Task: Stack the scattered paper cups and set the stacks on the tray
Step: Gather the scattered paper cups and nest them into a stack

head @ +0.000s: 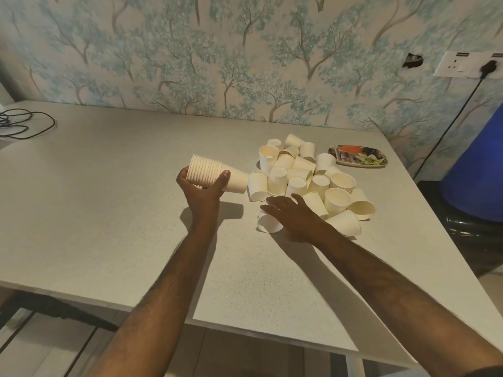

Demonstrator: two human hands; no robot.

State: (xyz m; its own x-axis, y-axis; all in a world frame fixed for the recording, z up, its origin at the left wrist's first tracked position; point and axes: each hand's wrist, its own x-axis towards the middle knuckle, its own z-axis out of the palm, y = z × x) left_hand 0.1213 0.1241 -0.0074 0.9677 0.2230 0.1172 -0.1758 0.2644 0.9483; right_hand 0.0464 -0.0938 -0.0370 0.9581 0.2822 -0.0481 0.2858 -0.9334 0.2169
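Gripping a nested stack of white paper cups (215, 174), the person's left hand (202, 190) holds it tilted on its side above the pale speckled tabletop (122, 191), fingers wrapped beneath the ribbed rims and thumb pressed along the near side, the stack's closed base pointing right toward the pile. Just beside it, the right hand (292, 216) lies palm down over a single white paper cup on its side (268, 223), fingers curved across the cup's body; whether they have closed around it cannot be told from this angle. Beyond both hands sits a loose heap of white paper cups (307, 178), some upright, some upside down, several tipped over with open mouths facing outward, crowded together and touching. At the far right of the table, near the heap but apart from it, rests a shallow oval tray printed with flowers in orange, green and dark tones (356, 159); no cups stand on it. Behind the table rises wallpaper patterned with blue-green trees (217, 55). A white wall socket panel (462, 68) with a black plug and cord hangs at upper right, a coil of black cable (24, 123) lies at the table's far left edge, and a blue rounded container (476, 172) stands off the table's right side.
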